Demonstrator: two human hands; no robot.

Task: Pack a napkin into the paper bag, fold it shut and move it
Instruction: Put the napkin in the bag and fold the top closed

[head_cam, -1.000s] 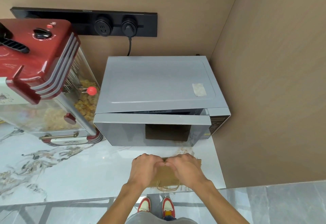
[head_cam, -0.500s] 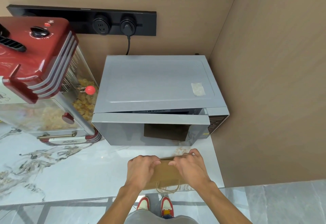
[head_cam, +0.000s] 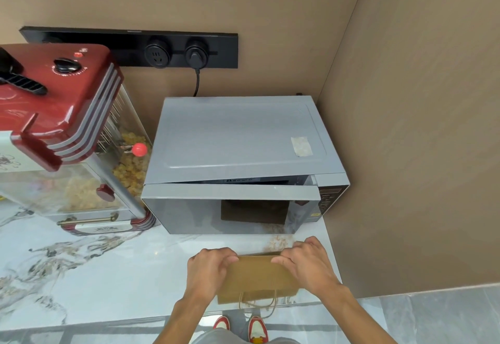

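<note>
**A:** Head view, looking down: a brown paper bag [head_cam: 258, 276] lies flat at the near edge of a marbled white tabletop [head_cam: 108, 276], just in front of a grey microwave [head_cam: 238, 138]. Who has hold of it?

**B:** Both hands. The left hand [head_cam: 209, 270] grips the bag's left upper corner, fingers [head_cam: 213, 253] curled over the far edge and thumb on the near face. The right hand [head_cam: 308, 262] does the same at the right upper corner, its fingers clenched on the paper. The top edge between them looks creased over.

**A:** And the bag's contents?

**B:** Cannot tell; the mouth is pressed flat and nothing shows inside. No napkin can be made out. The twine handles [head_cam: 257, 303] hang off the tabletop's near edge, above the person's red-and-white shoes [head_cam: 257, 328] on the grey floor.

**A:** Other containers?

**B:** The microwave door stands slightly ajar; its glass shows only a dark rectangle, whether reflection or contents is unclear. To the left, a red-topped popcorn machine [head_cam: 59, 116] holds yellow popcorn [head_cam: 130, 170] heaped behind its clear walls, with a red knob beside it.

**A:** Behind them?

**B:** A black socket strip [head_cam: 130, 46] on the tan wall, one plug in, its cord dropping behind the microwave.
</note>
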